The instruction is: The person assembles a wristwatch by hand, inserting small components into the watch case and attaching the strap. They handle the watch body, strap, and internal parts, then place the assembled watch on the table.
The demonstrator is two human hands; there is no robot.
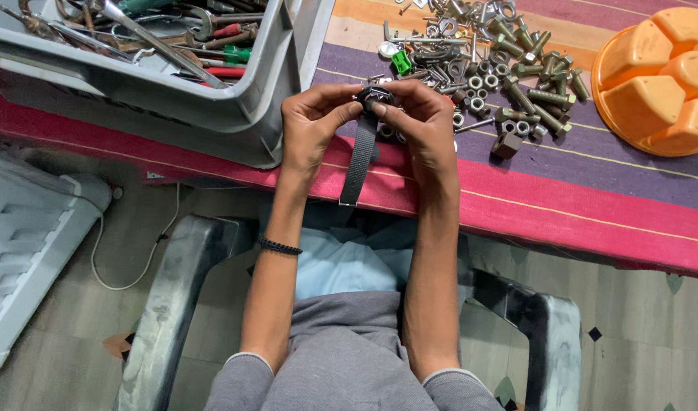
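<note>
At the upper centre of the frame, a small dark round fitting (375, 97) is held above the near edge of the striped cloth (516, 183). A grey webbing strap (359, 156) hangs straight down from it, its lower end reaching the cloth's red border. The left hand (312, 122) pinches the fitting from the left, thumb and forefinger closed on its rim. The right hand (421, 122) pinches it from the right, fingertips closed on the opposite rim. Just beyond the right hand, toward the upper right, lies a loose pile of bolts and nuts (508, 84). An orange plastic moulded dish (657, 76) sits at the far right edge. A grey crate of hand tools (265, 114) fills the upper left.
</note>
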